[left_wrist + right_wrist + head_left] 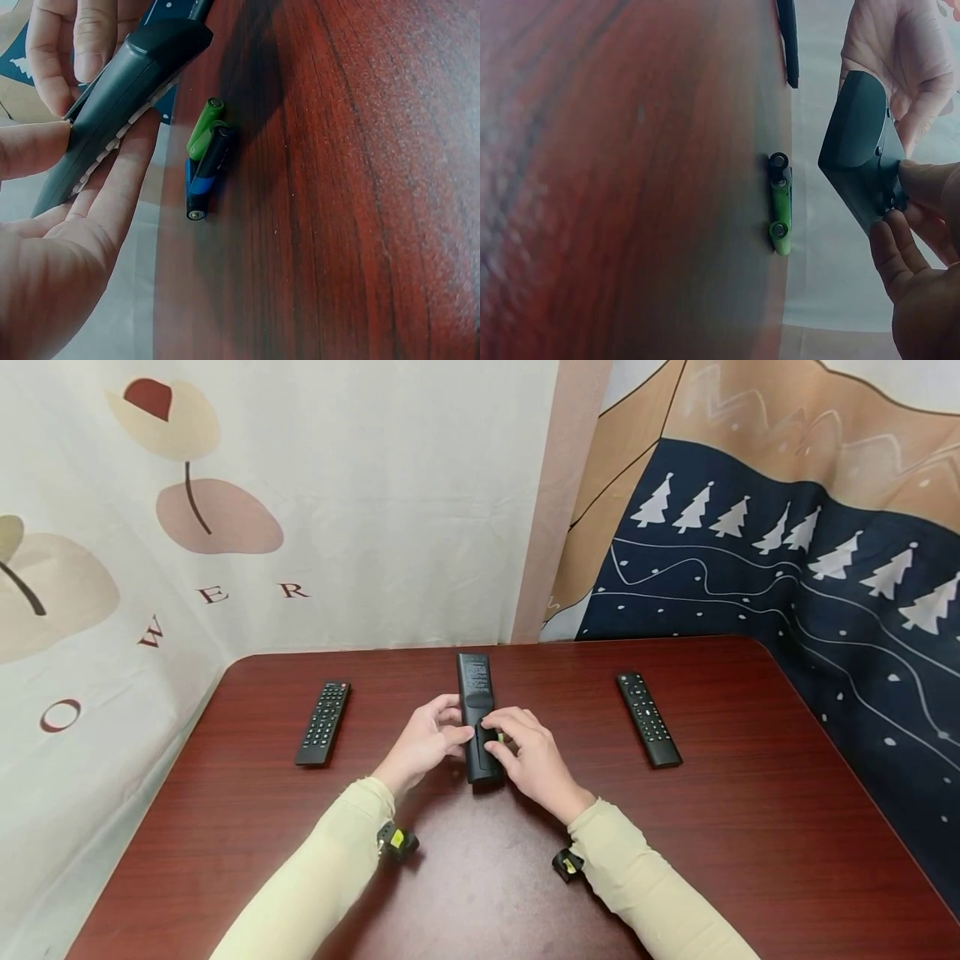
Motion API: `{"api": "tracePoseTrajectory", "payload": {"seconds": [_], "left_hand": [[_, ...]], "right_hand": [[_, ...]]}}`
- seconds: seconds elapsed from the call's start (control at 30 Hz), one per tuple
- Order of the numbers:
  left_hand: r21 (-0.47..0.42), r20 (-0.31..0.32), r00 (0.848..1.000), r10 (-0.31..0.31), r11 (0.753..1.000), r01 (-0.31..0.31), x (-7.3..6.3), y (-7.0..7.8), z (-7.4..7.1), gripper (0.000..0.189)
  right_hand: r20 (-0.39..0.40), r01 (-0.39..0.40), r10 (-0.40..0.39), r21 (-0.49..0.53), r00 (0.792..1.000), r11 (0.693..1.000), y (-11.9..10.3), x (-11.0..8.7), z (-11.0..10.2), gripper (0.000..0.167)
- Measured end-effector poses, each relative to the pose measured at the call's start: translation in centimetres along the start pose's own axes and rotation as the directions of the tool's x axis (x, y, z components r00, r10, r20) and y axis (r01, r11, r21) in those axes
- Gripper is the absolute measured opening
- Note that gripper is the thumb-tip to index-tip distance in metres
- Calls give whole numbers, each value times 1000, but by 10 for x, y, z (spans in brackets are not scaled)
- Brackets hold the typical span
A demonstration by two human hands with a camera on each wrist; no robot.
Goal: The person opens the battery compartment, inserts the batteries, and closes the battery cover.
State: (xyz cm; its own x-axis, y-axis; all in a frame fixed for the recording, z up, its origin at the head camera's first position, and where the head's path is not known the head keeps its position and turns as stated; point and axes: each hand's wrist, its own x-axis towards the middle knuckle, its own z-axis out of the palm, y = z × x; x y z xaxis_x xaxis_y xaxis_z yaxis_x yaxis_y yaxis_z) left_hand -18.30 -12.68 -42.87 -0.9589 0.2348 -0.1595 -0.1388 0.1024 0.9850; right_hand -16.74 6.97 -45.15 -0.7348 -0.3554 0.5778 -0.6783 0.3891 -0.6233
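A black remote control point(475, 685) is held above the table with its back, bearing a printed label, turned up. My left hand point(426, 737) grips it from the left, thumb on the edge and fingers under the button side. From the right, my right hand point(531, 758) pinches the battery cover point(84, 99), whose edge stands slightly raised from the back in the left wrist view. Beneath the remote, green batteries point(208, 120) and dark batteries with blue bands point(210, 169) lie close together on the table; the remote mostly hides them in the head view.
Another black remote point(325, 724) lies buttons up on the left of the reddish-brown table point(225, 860). A third remote point(648, 720) lies buttons up on the right. Behind the table hang a pale curtain point(405, 527) and a dark blue tree-patterned cloth point(750, 577).
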Motion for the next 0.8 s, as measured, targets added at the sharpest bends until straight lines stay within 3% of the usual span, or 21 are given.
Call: {"api": "tracePoseTrajectory", "payload": {"seconds": [0.4,0.8], "left_hand": [[6,-2,1000,-2,1000,2,-1,1,-1,50],[5,-6,1000,12,1000,-12,0,1,1,49]], "right_hand": [[-17,58,-59,-37,998,998,0,-1,1,25],[-4,53,-53,-61,999,997,1,-1,1,27]]}}
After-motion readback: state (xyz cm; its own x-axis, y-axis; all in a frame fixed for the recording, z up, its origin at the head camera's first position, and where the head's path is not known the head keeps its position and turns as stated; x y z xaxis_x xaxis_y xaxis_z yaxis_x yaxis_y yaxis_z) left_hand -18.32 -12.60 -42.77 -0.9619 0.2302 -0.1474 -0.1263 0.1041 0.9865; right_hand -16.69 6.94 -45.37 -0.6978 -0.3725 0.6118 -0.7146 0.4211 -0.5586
